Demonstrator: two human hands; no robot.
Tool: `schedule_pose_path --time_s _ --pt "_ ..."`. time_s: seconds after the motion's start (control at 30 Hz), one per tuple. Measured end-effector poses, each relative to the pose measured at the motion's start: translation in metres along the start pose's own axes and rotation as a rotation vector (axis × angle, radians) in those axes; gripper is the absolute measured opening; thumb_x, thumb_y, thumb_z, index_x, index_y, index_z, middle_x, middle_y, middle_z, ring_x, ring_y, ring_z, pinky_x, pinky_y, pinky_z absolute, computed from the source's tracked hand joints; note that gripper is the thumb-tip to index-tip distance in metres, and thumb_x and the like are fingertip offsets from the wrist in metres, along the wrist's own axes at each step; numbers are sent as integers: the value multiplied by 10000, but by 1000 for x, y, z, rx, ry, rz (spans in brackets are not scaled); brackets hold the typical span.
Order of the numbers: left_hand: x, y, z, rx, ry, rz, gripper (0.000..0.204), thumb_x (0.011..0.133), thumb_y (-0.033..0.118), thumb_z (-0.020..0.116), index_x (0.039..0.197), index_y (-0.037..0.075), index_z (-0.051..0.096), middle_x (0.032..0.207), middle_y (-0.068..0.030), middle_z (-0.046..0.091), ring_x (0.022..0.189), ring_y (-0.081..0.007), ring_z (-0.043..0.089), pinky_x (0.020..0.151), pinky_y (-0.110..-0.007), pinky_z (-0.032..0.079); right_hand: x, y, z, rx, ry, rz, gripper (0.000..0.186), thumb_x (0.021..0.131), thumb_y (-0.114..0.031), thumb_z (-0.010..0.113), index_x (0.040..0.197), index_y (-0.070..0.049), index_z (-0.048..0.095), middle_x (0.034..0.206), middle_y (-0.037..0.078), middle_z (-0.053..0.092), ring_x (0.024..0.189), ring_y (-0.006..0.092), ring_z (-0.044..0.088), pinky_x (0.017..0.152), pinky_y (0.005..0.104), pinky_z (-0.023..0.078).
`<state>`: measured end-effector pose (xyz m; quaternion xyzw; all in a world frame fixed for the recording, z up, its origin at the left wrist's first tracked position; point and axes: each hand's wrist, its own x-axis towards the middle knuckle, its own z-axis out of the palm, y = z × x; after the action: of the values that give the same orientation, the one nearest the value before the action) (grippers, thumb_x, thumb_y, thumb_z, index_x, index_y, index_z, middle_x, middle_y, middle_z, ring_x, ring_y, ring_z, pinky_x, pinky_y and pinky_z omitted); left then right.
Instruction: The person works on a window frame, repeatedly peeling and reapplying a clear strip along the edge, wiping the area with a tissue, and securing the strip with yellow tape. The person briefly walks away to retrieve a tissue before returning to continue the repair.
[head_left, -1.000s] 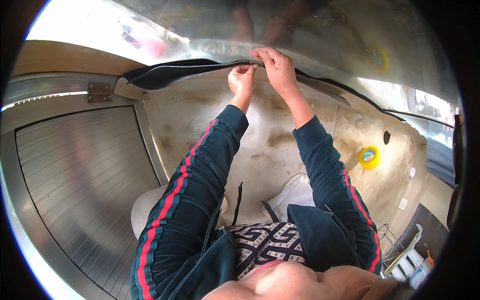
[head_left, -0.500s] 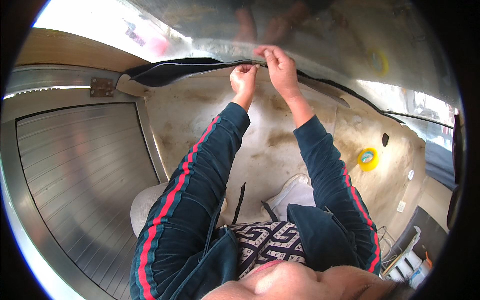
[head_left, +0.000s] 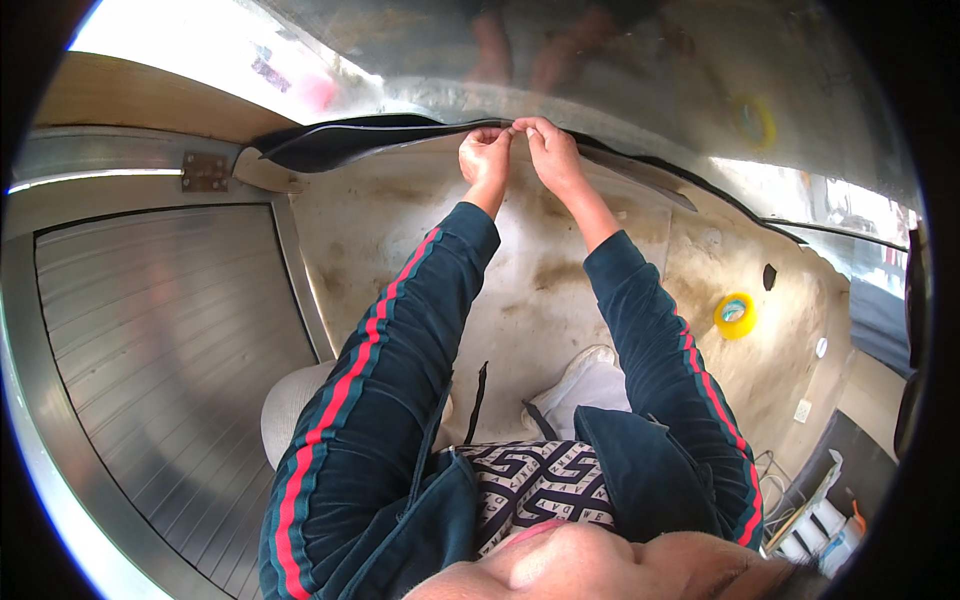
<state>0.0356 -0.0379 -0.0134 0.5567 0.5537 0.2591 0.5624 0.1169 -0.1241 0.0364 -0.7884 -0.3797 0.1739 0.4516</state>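
Observation:
A long black flexible strip (head_left: 360, 146) runs along the lower edge of a shiny metal panel (head_left: 640, 85). Its left part hangs loose in a wide fold, while the right part lies thin against the edge. My left hand (head_left: 485, 158) pinches the strip near its middle, thumb against fingers. Right beside it, my right hand (head_left: 552, 155) has its thumb and fingers closed on the same strip, the two hands' fingertips nearly touching. What lies between the fingertips is mostly hidden.
A ribbed metal door (head_left: 180, 370) with a hinge (head_left: 204, 173) stands at the left, below a wooden beam (head_left: 150, 95). On the stained pale surface at the right lies a yellow tape roll (head_left: 748, 322). Beyond it are a black scrap (head_left: 769, 277) and a white bag (head_left: 825, 515).
My right hand has come down and left from the panel, its fingers closing onto the strip beside my left hand. The left hand has stayed in place.

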Motion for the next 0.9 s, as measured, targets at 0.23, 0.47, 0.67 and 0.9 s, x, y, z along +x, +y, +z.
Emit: schedule_pose_path --time_s 0.23,0.47,0.67,0.9 --pt "0 2 0 38 15 -10 241 757 293 844 811 76 753 746 -46 730 684 -139 652 686 -308 514 -3 -2 -8 -70 108 -73 232 965 -45 479 1058 -31 691 994 135 743 939 269 726 840 364 558" --pt "8 -13 4 2 10 -18 239 746 313 839 807 94 765 772 -62 745 709 -167 685 721 -327 532 -7 -5 2 40 53 -30 216 955 -44 510 1087 -20 680 1030 156 734 941 263 725 849 356 553" --pt "0 -6 5 -19 49 2 207 782 194 840 835 27 731 764 -24 719 666 -82 601 653 -258 497 0 1 13 135 32 9 248 960 -50 483 1102 -16 684 1076 159 727 1024 304 698 900 378 539" --pt "-3 -3 6 46 93 41 237 758 233 847 835 45 725 795 -53 734 720 -146 666 698 -301 525 7 9 13 290 -49 55 315 977 23 416 1171 -12 662 1141 123 723 1048 219 688 963 331 516"
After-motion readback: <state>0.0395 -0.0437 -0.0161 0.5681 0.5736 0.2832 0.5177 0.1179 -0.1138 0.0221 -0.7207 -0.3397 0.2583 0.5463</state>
